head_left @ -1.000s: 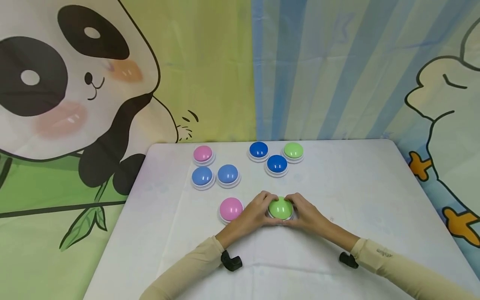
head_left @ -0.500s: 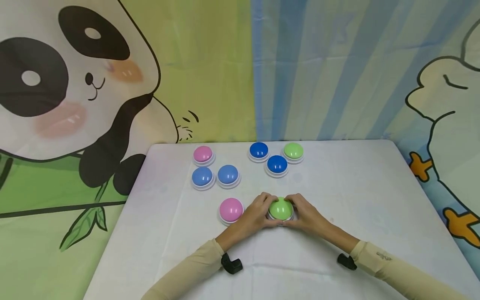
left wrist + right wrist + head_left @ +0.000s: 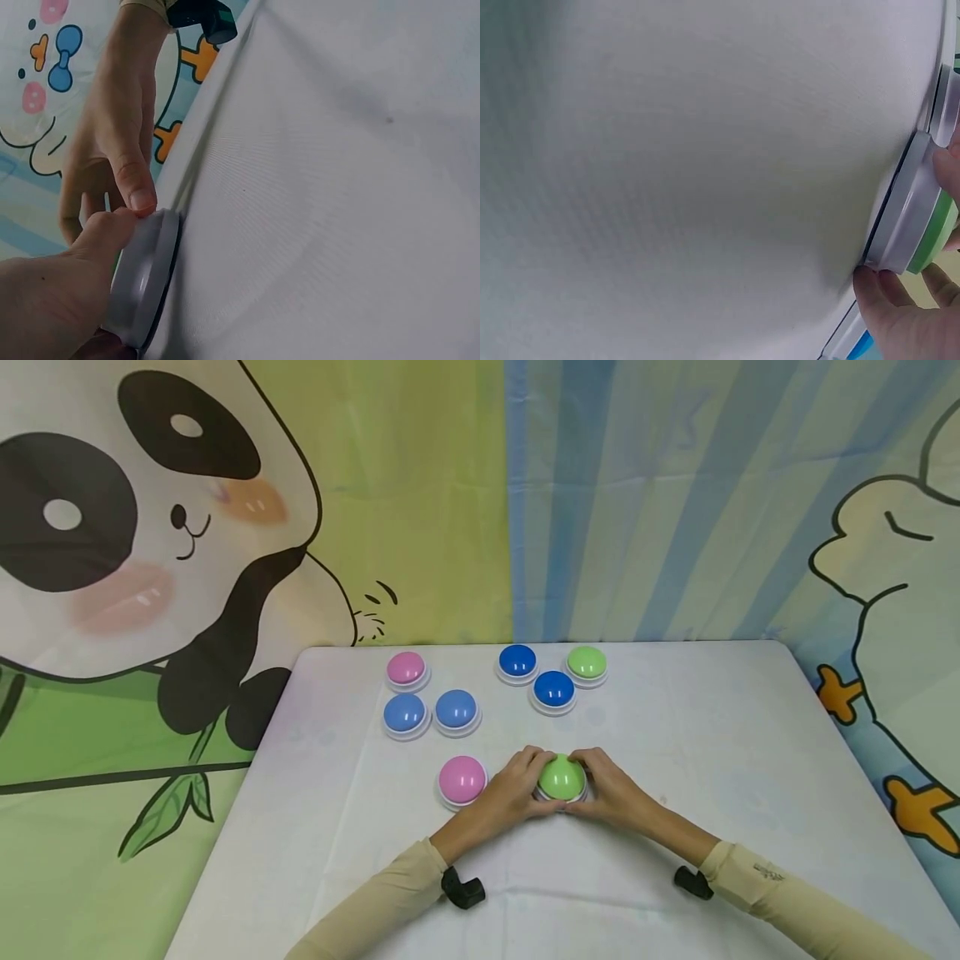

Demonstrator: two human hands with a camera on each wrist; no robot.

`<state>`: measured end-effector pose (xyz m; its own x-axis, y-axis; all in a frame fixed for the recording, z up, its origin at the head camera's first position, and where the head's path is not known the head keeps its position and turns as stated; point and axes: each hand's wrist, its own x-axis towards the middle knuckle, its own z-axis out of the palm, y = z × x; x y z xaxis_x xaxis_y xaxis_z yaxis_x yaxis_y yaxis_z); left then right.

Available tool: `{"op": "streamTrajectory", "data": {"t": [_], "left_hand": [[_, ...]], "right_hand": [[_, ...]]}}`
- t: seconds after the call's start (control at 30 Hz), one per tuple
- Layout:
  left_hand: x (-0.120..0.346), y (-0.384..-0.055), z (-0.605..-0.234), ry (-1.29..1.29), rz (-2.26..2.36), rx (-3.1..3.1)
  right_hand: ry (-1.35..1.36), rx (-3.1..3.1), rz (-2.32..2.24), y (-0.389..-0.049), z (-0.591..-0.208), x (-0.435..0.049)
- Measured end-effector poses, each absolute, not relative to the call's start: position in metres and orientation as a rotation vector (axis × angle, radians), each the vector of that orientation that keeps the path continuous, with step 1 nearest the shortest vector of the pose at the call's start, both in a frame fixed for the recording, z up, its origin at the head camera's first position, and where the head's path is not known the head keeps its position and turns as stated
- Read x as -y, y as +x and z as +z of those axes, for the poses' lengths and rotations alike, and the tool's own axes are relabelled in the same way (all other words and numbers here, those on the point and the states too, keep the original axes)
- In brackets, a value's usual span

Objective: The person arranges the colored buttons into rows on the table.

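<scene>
A green dome push button (image 3: pixel 561 777) with a pale round base sits on the white-covered table between both hands. My left hand (image 3: pixel 513 792) grips its left side, fingers at the far edge and thumb at the near edge. From the other side my right hand (image 3: pixel 617 792) grips it the same way, the two thumbs meeting at the front. In the left wrist view the button's base (image 3: pixel 146 281) stands edge-on beside the left hand (image 3: pixel 49 304). The right wrist view has the right hand's fingers (image 3: pixel 889 307) curled at the base, below the green dome.
Close to the left forearm is a pink button (image 3: pixel 462 778). Farther back stand another pink button (image 3: pixel 406 667), two light blue buttons (image 3: pixel 456 708), two dark blue buttons (image 3: pixel 554 689) and a second green button (image 3: pixel 587 662). A cartoon-printed curtain (image 3: pixel 420 502) hangs behind the table (image 3: pixel 720 727).
</scene>
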<state>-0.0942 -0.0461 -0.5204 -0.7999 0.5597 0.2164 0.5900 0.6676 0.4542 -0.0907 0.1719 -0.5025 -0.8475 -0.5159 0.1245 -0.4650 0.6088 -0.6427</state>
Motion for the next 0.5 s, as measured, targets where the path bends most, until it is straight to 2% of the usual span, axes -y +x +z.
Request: {"op": "streamTrajectory", "data": {"t": [0.5], "left_hand": [[0.053, -0.095, -0.507, -0.949, -0.893, 2.811]], "right_hand": [[-0.920, -2.821, -0.957, -0.090, -0.494, -0.169]]}}
